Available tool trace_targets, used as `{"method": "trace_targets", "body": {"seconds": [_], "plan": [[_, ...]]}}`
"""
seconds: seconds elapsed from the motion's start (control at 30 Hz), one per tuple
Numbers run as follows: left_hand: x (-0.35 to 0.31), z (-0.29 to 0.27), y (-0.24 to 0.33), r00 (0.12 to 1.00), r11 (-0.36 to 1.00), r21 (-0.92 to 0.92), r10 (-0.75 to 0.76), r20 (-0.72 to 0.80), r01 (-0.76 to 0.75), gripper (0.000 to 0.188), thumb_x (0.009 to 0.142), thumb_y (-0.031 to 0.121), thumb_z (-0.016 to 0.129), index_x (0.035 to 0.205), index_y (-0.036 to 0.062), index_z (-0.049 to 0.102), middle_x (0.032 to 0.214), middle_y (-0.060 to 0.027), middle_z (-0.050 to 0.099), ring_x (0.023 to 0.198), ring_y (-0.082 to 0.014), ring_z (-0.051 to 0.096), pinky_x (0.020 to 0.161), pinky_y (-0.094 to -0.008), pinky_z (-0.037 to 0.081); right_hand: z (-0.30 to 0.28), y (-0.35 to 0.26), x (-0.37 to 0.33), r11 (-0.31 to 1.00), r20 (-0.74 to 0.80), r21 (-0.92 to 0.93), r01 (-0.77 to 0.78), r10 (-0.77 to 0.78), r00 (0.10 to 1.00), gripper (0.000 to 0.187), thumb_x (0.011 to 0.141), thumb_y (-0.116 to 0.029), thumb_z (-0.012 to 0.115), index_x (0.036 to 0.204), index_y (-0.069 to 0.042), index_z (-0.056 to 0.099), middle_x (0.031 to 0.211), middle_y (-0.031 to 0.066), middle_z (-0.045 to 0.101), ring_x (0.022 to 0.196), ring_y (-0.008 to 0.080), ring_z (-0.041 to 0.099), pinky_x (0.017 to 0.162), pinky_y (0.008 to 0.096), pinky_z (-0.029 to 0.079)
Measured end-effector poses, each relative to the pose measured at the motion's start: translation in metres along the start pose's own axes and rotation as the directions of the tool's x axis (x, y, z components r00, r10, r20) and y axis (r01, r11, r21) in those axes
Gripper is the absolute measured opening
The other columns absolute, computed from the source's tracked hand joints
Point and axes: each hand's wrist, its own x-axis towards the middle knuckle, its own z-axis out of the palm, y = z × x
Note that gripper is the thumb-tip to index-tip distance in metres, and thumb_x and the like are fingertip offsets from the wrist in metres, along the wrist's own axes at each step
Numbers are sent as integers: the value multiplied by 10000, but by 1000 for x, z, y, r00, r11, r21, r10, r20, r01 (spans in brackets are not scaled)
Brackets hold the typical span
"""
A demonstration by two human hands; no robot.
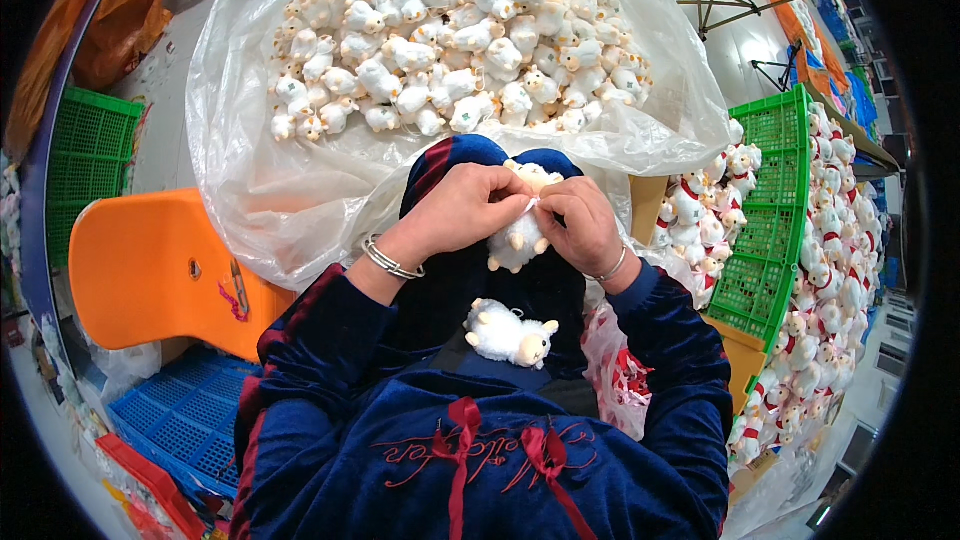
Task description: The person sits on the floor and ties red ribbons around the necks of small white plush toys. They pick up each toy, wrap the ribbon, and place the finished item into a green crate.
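Observation:
A small white plush sheep (515, 240) with cream feet stands upright over my lap, its head (533, 176) pointing away from me. At its neck, my left hand (470, 205) and my right hand (580, 225) meet, thumbs and forefingers pinched together. A short bit of pale ribbon (533, 202) shows between the fingertips; most of it is hidden by them. Closer to my body, a second plush sheep (510, 333) lies on its side on my lap, touched by neither hand.
Beyond my knees, a large clear plastic bag (240, 140) spreads open under a heap of plush sheep (440, 50). At right, a green crate (765, 225) stands among toys with red neck ribbons (815, 270). An orange stool (140, 270) holding snips (238, 285) is left; a ribbon bag (620, 380) sits beside my right arm.

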Motion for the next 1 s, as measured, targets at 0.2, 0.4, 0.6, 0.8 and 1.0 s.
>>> {"method": "trace_targets", "body": {"seconds": [0.2,0.4,0.6,0.8,1.0], "plan": [[1,4,-2,1000,998,-58,-1,-27,-1,163,946,131,733,1016,-16,724,866,10,700,764,-40,607,671,-222,511,-10,-1,4,999,89,-20,-40,41,995,211,814,-17,778,955,-33,622,909,119,672,800,291,660,723,393,506],[-1,6,4,997,1000,18,2,-75,-1,166,922,133,712,966,-27,724,791,-72,717,711,-94,638,669,-270,530,-16,-6,12,993,210,-95,-77,95,973,149,853,-67,735,928,-45,607,897,120,642,834,302,637,745,393,494],[-4,10,2,994,994,73,85,-63,-81,119,943,111,711,934,-7,704,837,-25,710,745,-71,627,677,-249,520,-4,-12,6,983,77,-93,-157,164,983,199,801,-13,744,942,-43,607,896,114,644,813,298,628,723,391,481],[-11,13,6,972,970,127,220,-84,-209,114,949,99,691,935,-14,701,833,-80,718,734,-123,650,674,-280,522,15,-5,-17,989,-104,-10,-147,145,984,261,770,48,760,964,-43,610,911,111,662,793,304,628,715,393,477],[-6,9,7,995,967,250,70,-71,-50,129,964,101,670,962,-20,717,827,-76,717,725,-126,660,670,-278,526,19,-5,-21,995,-142,13,-96,97,985,258,811,40,753,1000,-59,608,931,102,672,803,297,635,719,389,468]]}}
